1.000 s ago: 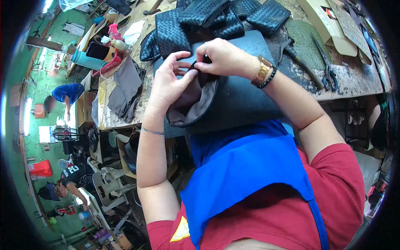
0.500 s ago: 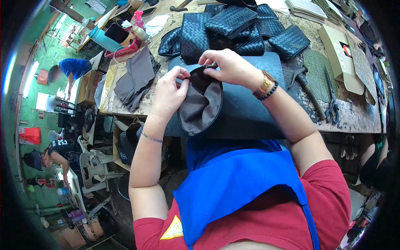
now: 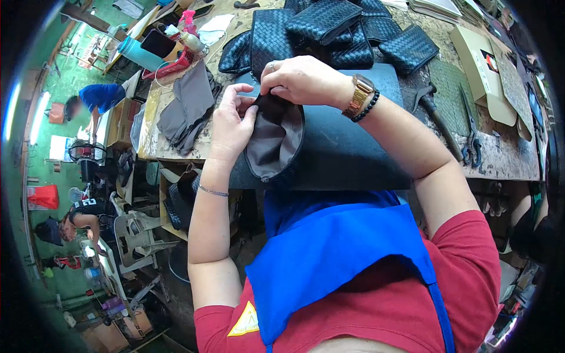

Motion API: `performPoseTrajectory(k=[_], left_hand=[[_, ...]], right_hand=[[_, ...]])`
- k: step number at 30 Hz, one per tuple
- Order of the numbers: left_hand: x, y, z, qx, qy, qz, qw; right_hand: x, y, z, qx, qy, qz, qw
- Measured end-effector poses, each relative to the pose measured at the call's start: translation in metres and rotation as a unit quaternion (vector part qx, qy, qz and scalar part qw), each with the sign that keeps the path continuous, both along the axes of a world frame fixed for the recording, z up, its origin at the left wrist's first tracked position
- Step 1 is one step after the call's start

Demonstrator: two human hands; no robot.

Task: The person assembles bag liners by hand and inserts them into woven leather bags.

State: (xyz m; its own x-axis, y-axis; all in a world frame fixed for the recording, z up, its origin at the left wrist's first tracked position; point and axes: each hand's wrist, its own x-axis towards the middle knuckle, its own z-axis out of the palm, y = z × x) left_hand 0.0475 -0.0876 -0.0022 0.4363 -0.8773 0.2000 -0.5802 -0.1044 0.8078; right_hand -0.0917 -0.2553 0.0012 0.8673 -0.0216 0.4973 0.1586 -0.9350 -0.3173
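A dark pouch [image 3: 273,147] hangs open toward me over the near part of a dark work mat [image 3: 347,147], its grey-brown lining showing. My left hand [image 3: 233,123] pinches the pouch's left rim between thumb and fingers. On the far rim, my right hand [image 3: 300,82] is closed, fingertips pressed together at the edge; the exact spot they grip is partly hidden. Just beyond my hands lies a pile of black woven pouches [image 3: 323,26].
Grey lining cloth [image 3: 188,112] lies on the left. A hammer [image 3: 438,120] and scissors [image 3: 469,132] rest to the right, near an opened cardboard box [image 3: 479,76]. A red basket [image 3: 176,65] and blue bottle [image 3: 140,54] stand at the back left. Two people work farther left.
Both hands have shifted a little to the left with the pouch. My right hand has turned over the rim, its fingers now pointing more downward.
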Motion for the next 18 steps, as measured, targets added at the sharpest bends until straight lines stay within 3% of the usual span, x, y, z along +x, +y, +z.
performPoseTrajectory(k=[7, 14, 18], left_hand=[[-0.01, -0.001, 0.012, 0.02, -0.094, -0.02, 0.995], [-0.008, -0.001, 0.007, 0.006, -0.214, -0.042, 0.976], [-0.013, -0.001, 0.009, 0.026, -0.203, -0.027, 0.979]], right_hand=[[0.006, 0.006, 0.009, -0.048, 0.065, -0.048, 0.996], [0.005, -0.001, 0.0, 0.026, -0.004, -0.002, 1.0], [-0.004, 0.0, -0.002, 0.12, -0.006, -0.012, 0.993]])
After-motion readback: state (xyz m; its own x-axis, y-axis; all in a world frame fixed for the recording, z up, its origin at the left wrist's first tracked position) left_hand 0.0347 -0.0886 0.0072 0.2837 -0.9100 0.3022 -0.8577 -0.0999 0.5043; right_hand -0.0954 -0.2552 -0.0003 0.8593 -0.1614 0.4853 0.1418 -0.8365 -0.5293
